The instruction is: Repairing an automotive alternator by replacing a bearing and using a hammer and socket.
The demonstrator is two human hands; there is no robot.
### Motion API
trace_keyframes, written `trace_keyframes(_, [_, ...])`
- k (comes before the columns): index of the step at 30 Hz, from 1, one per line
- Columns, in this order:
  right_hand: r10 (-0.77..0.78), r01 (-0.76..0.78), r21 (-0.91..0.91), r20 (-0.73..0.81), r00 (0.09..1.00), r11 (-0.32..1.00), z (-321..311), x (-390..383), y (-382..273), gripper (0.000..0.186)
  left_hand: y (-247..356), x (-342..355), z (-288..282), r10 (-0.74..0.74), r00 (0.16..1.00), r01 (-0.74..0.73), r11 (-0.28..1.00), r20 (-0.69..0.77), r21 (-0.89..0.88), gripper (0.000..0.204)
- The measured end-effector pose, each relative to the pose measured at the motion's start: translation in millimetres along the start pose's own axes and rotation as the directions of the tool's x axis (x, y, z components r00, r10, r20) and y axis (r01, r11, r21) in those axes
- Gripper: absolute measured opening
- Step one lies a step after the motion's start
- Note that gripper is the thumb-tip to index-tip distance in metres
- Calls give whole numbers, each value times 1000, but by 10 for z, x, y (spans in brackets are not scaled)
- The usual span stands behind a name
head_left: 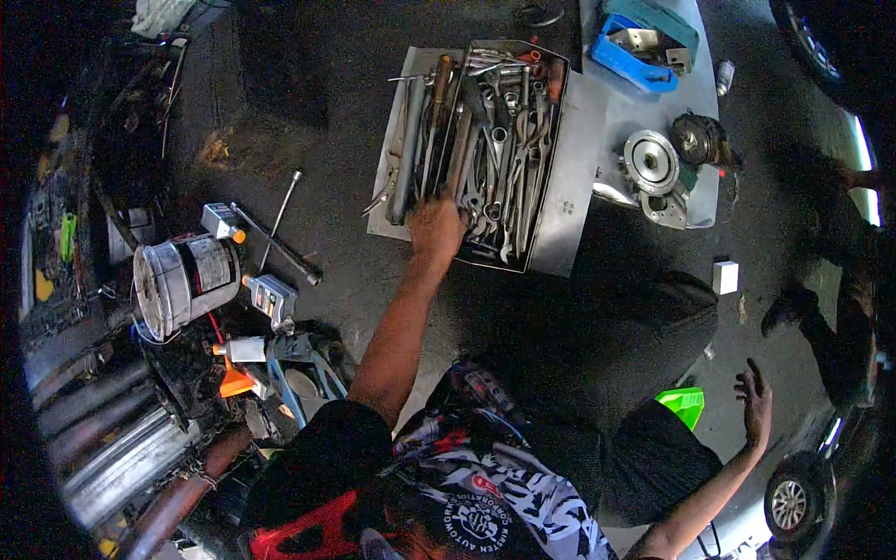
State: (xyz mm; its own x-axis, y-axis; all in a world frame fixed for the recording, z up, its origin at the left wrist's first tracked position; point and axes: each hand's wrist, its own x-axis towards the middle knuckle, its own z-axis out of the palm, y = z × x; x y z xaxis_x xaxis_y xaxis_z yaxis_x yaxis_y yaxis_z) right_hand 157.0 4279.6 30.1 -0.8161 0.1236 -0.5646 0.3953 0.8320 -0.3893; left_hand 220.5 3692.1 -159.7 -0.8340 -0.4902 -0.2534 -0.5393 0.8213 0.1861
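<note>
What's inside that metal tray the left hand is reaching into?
The tray holds a heap of wrenches and other long hand tools. The left hand covers some, and whatever lies beneath the pile is hidden.

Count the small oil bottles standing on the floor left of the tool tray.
3. One oil bottle with an orange cap is above the metal bucket, one grey bottle is right of it, one white bottle is below. Clutter may hide others.

Car workshop, wrench tray [546, 121], car wheel [791, 504] (dark floor)
</note>
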Motion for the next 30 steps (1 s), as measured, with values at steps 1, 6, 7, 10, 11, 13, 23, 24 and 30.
trace_keyframes(1, [-20, 20, 29, 29, 999, 999, -2, 0, 14, 41, 22, -7, 15, -13, 999, 12, 1000, 45, 25, 36])
trace_keyframes(6, [50, -50, 21, 8, 999, 998, -18, 11, 51, 42, -103, -8, -82, -8, 995, 11, 1000, 103, -29, 33])
trace_keyframes(7, [47, -49, 46, 49, 998, 998, -18, 16, 49, 42, -169, -5, -127, -30, 990, 32, 999, 136, -12, 33])
trace_keyframes(10, [13, -17, 80, 49, 999, 997, -6, 20, 40, 45, -399, 56, -266, 123, 946, -92, 989, -300, 114, 29])
trace_keyframes(11, [20, -28, 111, 73, 997, 993, 2, 23, 33, 45, -466, 73, -298, 51, 973, -32, 996, -227, 84, 28])
trace_keyframes(13, [5, -6, 42, 9, 1000, 999, 13, 24, 24, 45, -551, 87, -313, -19, 988, 28, 998, -156, 57, 27])
trace_keyframes(23, [12, -15, 71, 52, 999, 997, -22, 47, 17, 43, -8, -324, 120, 317, 931, -351, 913, -184, -206, 24])
trace_keyframes(24, [16, -19, 73, 52, 999, 997, -21, 54, 21, 43, 104, -307, 148, 338, 929, -362, 916, -151, -173, 24])
trace_keyframes(30, [3, -4, 30, 22, 1000, 1000, -4, 50, 85, 43, 745, 183, 283, 326, 909, -394, 875, -261, -280, 34])
